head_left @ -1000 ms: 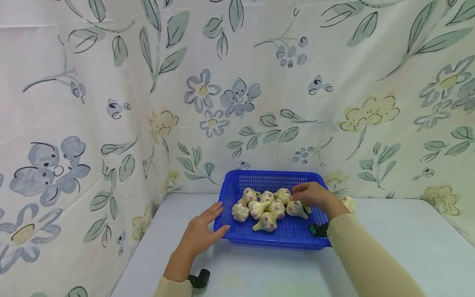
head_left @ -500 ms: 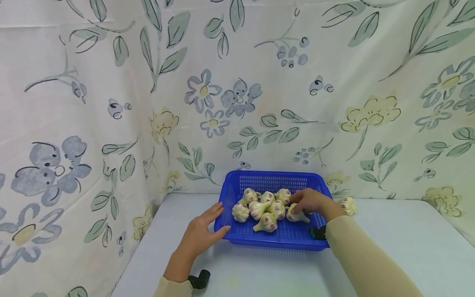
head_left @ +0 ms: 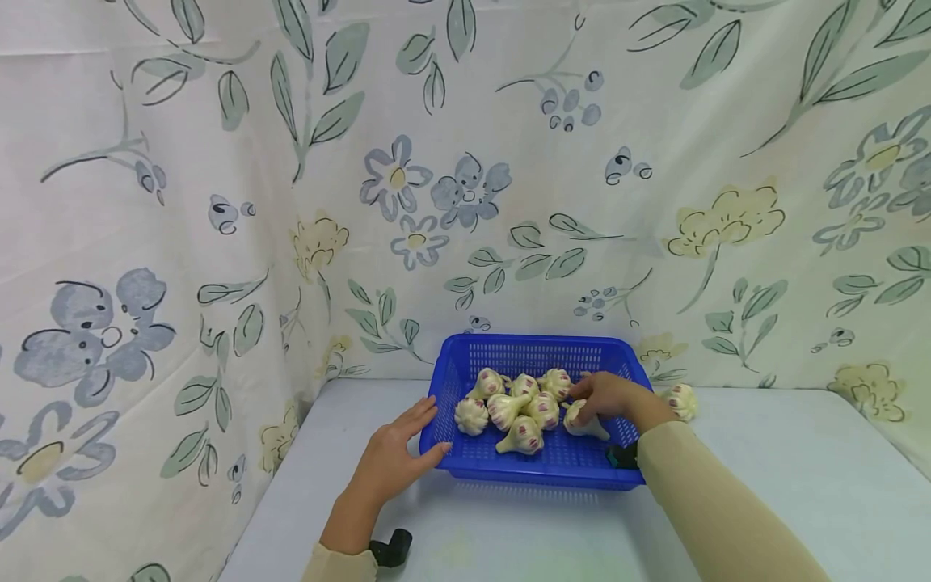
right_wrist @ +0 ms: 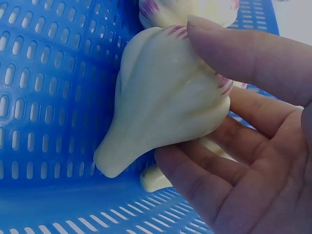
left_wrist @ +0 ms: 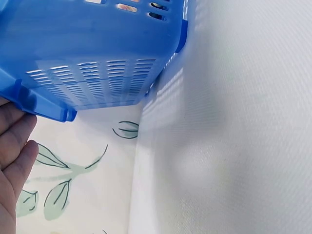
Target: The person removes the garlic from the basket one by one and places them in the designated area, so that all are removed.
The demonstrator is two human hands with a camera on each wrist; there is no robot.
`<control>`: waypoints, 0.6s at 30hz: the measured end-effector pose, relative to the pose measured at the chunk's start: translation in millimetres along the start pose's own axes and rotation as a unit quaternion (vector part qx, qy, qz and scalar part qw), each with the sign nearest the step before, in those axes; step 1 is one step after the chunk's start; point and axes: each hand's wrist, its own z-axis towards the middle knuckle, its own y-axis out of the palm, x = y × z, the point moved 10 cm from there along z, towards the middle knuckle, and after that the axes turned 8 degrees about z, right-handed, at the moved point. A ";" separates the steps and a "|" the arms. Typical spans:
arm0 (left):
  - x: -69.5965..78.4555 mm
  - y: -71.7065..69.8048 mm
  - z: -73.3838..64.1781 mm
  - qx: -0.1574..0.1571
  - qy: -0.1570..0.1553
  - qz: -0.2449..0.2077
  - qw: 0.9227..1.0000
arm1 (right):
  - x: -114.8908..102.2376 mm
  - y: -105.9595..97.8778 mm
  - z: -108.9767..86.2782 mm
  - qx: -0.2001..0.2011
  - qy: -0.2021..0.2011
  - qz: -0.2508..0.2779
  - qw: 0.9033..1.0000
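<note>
In the head view, a blue perforated plastic basket [head_left: 541, 477] stands on the white table and holds several cream garlic bulbs [head_left: 520, 435] with purple marks. My right hand [head_left: 618, 398], inside the basket's right part, grips a garlic bulb [right_wrist: 165, 87] between thumb and fingers, its stem pointing down-left in the right wrist view. More bulbs lie behind and beneath it there, partly hidden. My left hand [head_left: 396, 453] rests at the basket's left rim [left_wrist: 44, 105], its fingers fairly straight along the outside, thumb at the front corner.
One more garlic bulb [head_left: 681, 402] lies on the table right of the basket, partly behind my right wrist. Floral cloth [head_left: 509, 162] hangs behind and left of the white table [head_left: 793, 461]. Black wrist mounts show at the left wrist [head_left: 393, 548] and right wrist [head_left: 623, 455].
My right hand has come down onto a garlic bulb at the basket's right side and taken hold of it. That bulb has shifted slightly right. The left hand stays at the rim.
</note>
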 end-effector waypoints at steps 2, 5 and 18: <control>-0.3 0.2 -0.2 0.000 0.000 0.002 1.000 | 0.6 0.3 0.4 -0.001 0.001 -0.003 1.000; -0.5 0.7 -0.5 0.002 0.004 0.006 1.000 | 1.6 0.7 1.0 -0.002 0.002 -0.007 1.000; -1.2 0.4 -0.5 0.000 -0.005 -0.003 1.000 | -2.5 -4.0 3.8 0.014 -0.019 -0.029 0.999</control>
